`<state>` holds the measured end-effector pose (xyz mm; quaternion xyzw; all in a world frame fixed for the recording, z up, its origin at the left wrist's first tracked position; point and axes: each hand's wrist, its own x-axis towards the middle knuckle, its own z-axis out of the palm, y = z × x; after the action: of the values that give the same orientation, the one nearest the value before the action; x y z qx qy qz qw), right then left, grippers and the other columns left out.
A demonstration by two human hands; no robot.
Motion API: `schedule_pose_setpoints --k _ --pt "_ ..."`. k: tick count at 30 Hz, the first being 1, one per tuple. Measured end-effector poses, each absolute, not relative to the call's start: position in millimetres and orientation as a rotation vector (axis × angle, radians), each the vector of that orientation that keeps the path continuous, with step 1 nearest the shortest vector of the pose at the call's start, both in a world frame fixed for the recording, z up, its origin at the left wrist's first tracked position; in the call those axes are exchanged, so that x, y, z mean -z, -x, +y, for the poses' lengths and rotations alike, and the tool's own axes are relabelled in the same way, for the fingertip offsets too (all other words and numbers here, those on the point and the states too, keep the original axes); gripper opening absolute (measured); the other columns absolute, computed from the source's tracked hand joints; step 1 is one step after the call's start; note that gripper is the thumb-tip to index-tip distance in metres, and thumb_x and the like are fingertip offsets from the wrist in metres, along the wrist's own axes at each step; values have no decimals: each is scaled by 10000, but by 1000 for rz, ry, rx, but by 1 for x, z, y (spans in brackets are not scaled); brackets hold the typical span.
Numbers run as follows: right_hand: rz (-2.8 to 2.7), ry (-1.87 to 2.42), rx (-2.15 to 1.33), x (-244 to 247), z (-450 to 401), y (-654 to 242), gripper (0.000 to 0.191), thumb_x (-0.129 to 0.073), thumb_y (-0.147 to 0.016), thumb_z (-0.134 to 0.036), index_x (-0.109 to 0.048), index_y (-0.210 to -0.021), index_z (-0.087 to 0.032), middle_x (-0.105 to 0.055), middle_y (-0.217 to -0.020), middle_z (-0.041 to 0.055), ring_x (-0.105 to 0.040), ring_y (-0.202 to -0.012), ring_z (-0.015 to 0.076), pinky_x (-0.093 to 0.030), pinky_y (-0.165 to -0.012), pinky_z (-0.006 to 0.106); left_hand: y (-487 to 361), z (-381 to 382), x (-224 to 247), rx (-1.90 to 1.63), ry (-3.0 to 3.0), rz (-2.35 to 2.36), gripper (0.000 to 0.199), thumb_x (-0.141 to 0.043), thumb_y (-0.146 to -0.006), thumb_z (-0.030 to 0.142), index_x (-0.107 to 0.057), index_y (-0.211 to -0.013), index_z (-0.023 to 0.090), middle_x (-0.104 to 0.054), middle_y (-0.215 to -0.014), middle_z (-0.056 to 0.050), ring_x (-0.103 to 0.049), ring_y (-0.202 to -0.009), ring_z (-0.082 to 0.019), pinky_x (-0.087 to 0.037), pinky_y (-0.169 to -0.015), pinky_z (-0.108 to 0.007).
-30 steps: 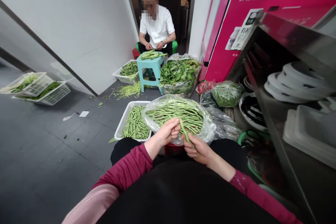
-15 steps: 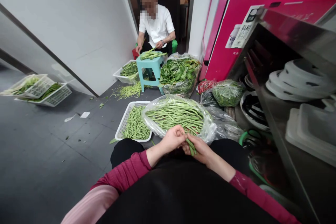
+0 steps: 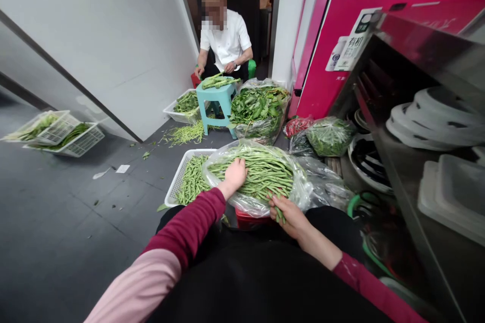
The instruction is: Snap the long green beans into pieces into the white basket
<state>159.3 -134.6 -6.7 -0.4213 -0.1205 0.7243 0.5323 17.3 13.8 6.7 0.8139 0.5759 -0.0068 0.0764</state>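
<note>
Long green beans (image 3: 265, 169) fill a clear plastic bag (image 3: 217, 154) in front of my knees. My left hand (image 3: 235, 174) is over the bag's left side, its fingers closed in a pinch on a long bean; the fingertips are partly hidden. At the bag's near right edge, my right hand (image 3: 288, 216) is closed around a few short green bean pieces (image 3: 279, 214), which stick out below the fingers. To the left of the bag, a white perforated basket (image 3: 173, 189) holds many short bean pieces (image 3: 192, 179).
A red object (image 3: 250, 220) shows under the bag. Ahead, a co-worker (image 3: 225, 40) sits behind a blue stool (image 3: 214, 93) with green stalks on it. A bag of leafy greens (image 3: 261, 106) stands beside the stool. Metal shelving (image 3: 397, 161) with white containers is close on my right.
My left hand has left my right hand and moved forward and left onto the beans in the bag. My right hand stays near its place, still holding bean pieces.
</note>
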Motion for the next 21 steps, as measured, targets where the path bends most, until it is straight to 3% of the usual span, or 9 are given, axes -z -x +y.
schedule_pose_setpoints --k 3,8,13,18,21 --pt "-188 982 -1735 11 -132 -164 293 -753 -578 -217 -510 -740 -186 -478 -568 -68 -435 -456 54 -357 -441 195 -30 35 -5 164 -2405 1722 256 -402 -844 247 -568 -981 107 -560 -1020 -158 -551 -981 -216 -432 -823 -316" --pt "-41 944 -1761 17 -128 -161 287 -725 -562 -122 -496 -725 -183 -387 -487 -100 -273 -356 16 -208 -353 163 -34 12 -4 121 -2347 1691 265 -386 -834 242 -594 -911 98 -630 -860 -131 -607 -790 -194 -452 -706 -295" --pt "-66 975 -1754 16 -111 -149 225 -682 -656 -286 -552 -786 -157 -408 -496 -73 -264 -359 26 -199 -346 177 -17 -61 -11 -98 -2144 1267 248 -416 -812 307 -574 -743 129 -612 -665 -34 -555 -614 -133 -400 -554 -217" --pt "-297 919 -1636 10 -109 -136 269 -696 -639 -357 -500 -685 -178 -351 -466 -87 -286 -380 45 -213 -378 193 3 -99 -23 -219 -2496 1081 218 -336 -857 270 -506 -796 149 -587 -702 -54 -549 -623 -145 -395 -578 -240" --pt "-370 963 -1656 8 -117 -132 303 -682 -639 -401 -475 -648 -180 -399 -499 -70 -332 -409 58 -246 -397 206 4 -104 -32 -380 -2680 791 235 -291 -874 261 -481 -787 153 -575 -717 -62 -546 -655 -148 -408 -604 -247"
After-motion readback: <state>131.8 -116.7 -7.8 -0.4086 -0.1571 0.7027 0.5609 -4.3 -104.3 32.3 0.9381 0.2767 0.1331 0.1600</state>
